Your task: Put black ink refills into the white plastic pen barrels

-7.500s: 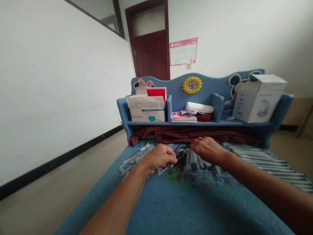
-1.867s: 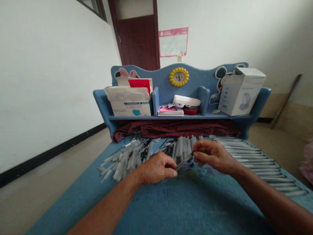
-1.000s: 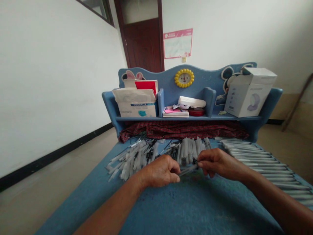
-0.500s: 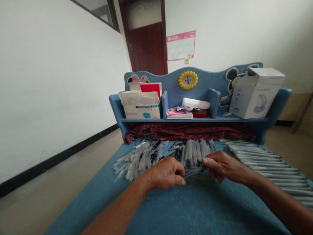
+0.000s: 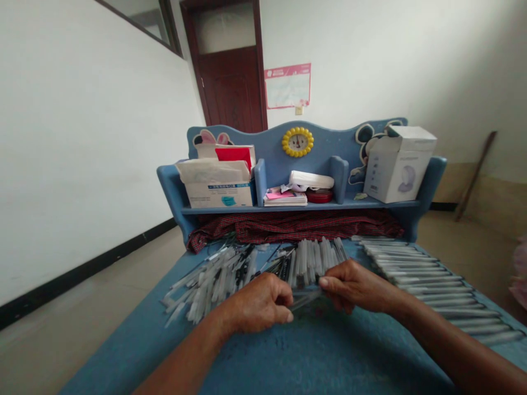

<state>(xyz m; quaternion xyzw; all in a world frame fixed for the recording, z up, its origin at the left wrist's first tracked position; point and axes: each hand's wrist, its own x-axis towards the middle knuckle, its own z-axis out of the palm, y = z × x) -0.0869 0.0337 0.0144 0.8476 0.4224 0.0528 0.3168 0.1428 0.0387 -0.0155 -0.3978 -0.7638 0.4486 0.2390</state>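
Over the blue desk, my left hand (image 5: 263,304) is closed around the left end of a translucent pen (image 5: 305,299). My right hand (image 5: 349,285) pinches its other end, where something small and dark shows at the thumb. Both ends are mostly hidden by fingers. Beyond my left hand lies a loose heap of clear pen barrels (image 5: 212,282) mixed with dark slim parts. Just past the gap between my hands, more barrels (image 5: 310,260) lie side by side with dark pieces near them. To the right, a long row of pens (image 5: 432,285) lies lined up.
A blue shelf (image 5: 296,209) runs along the desk's back, holding a mask box (image 5: 220,192), papers (image 5: 286,201), a red tin (image 5: 319,196) and a white box (image 5: 397,170). Checked cloth (image 5: 296,226) lies beneath it. A yellow flower-shaped clock (image 5: 297,142) is on the backboard.
The view has shifted, so the desk and shelf sit further left and slightly lower. Both hands keep their grip on the pen, in nearly the same place over the desk.
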